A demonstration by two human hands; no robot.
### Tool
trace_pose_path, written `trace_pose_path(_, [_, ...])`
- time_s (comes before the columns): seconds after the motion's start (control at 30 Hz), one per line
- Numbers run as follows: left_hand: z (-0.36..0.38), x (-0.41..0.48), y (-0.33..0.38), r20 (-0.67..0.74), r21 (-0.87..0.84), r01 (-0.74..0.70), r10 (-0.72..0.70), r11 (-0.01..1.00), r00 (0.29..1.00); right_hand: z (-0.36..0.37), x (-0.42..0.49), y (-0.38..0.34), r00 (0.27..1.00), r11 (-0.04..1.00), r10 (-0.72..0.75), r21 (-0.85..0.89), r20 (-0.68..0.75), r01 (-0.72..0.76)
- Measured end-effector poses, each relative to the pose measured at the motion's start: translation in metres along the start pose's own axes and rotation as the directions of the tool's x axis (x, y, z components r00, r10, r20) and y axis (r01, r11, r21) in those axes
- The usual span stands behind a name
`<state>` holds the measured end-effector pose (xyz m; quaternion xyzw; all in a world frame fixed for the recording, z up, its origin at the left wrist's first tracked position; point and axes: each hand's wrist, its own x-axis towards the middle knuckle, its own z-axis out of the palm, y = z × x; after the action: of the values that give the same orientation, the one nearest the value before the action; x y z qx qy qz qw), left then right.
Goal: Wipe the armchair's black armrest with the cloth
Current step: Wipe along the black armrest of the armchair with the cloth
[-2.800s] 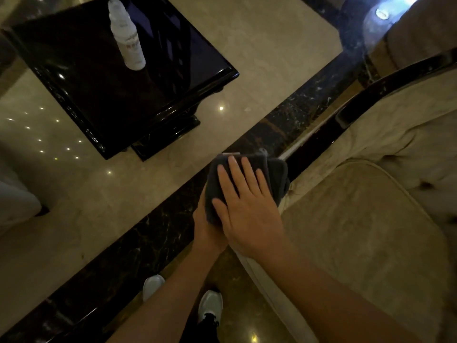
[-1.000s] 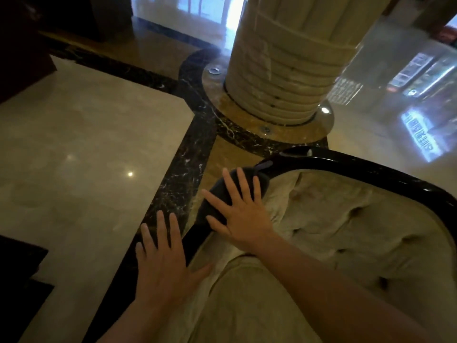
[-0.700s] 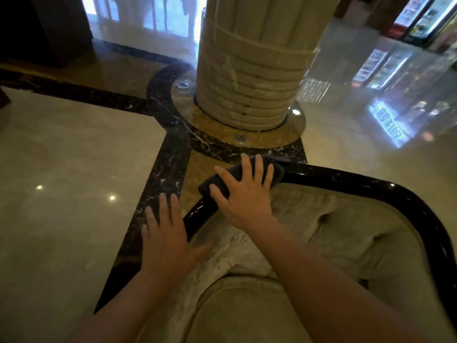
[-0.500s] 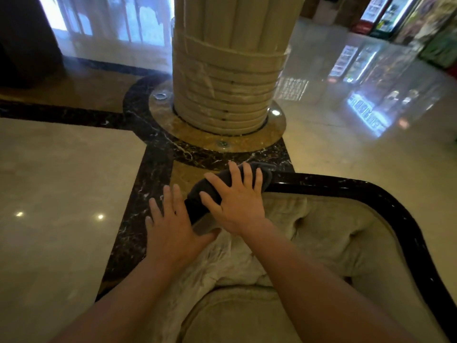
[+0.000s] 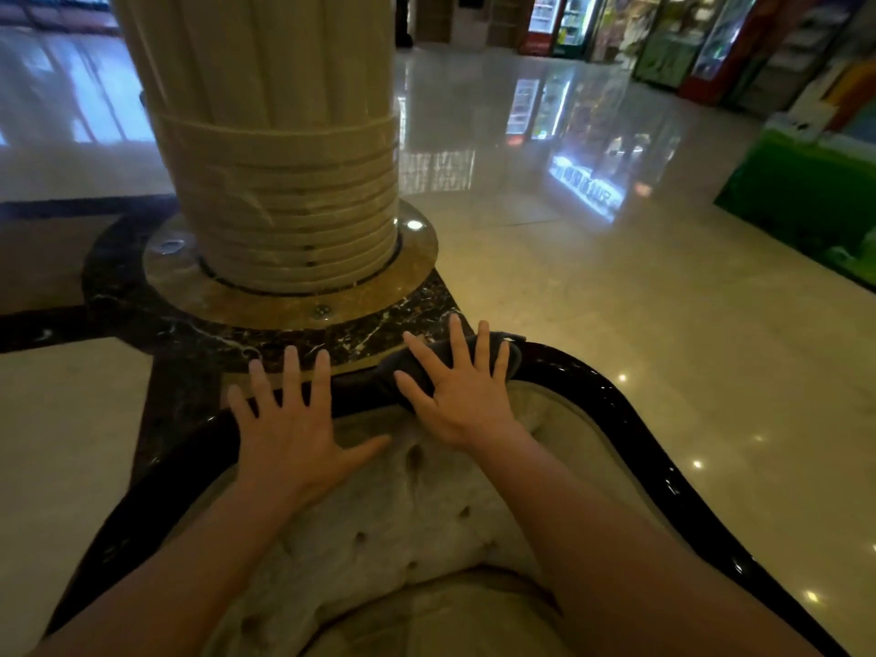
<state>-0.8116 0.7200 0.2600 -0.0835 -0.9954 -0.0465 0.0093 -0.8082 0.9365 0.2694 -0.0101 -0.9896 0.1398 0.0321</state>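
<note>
The armchair has beige tufted upholstery [image 5: 403,528] edged by a glossy black frame [image 5: 616,414] that curves over the top of the backrest and down both sides. A dark grey cloth [image 5: 509,355] lies on the top of the black frame. My right hand [image 5: 457,391] presses flat on the cloth, fingers spread. To its left, my left hand [image 5: 294,429] rests flat on the black frame and the upholstery, fingers apart, holding nothing.
A wide fluted stone column [image 5: 275,149] on a round base stands just beyond the chair back. Polished marble floor [image 5: 616,296] stretches to the right. Lit drink fridges [image 5: 564,21] and a green display [image 5: 806,196] stand far off.
My right hand has slid the cloth from the side armrest up and rightward along the black frame onto the chair back's top. My left hand let go of the cloth and followed along, flat on the frame.
</note>
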Motion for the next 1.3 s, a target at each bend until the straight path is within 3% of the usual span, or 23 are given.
trace_pose_path(0.47, [0.009, 0.05, 0.2, 0.082, 0.221, -0.354, 0.344, 0.909, 0.935, -0.021, -0.028, 0.179, 0.944, 0.924, 0.33, 0.212, -0.016, -0.319])
trace_pose_path(0.63, [0.023, 0.061, 0.261, 0.155, 0.289, -0.452, 0.425, 0.844, 0.892, 0.013, -0.116, 0.247, 0.848, 0.812, 0.529, 0.275, 0.025, -0.515])
trace_pose_path(0.77, [0.04, 0.054, 0.318, 0.22, 0.346, -0.599, 0.558, 0.722, 0.8, 0.025, -0.187, 0.28, 0.803, 0.786, 0.592, 0.169, 0.074, -0.595])
trace_pose_path(0.93, [0.092, -0.018, 0.393, 0.386, 0.282, -0.847, 0.755, 0.45, 0.53, 0.03, -0.266, 0.287, 0.727, 0.727, 0.686, 0.042, -0.021, -0.685])
trace_pose_path(1.13, [0.119, -0.078, 0.437, 0.444, 0.207, -0.864, 0.743, 0.46, 0.501, 0.038, -0.376, 0.274, 0.659, 0.666, 0.745, 0.075, -0.102, -0.742])
trace_pose_path(1.3, [0.135, -0.13, 0.461, 0.449, 0.062, -0.886, 0.78, 0.46, 0.437, 0.045, -0.477, 0.274, 0.513, 0.526, 0.848, 0.089, -0.133, -0.846])
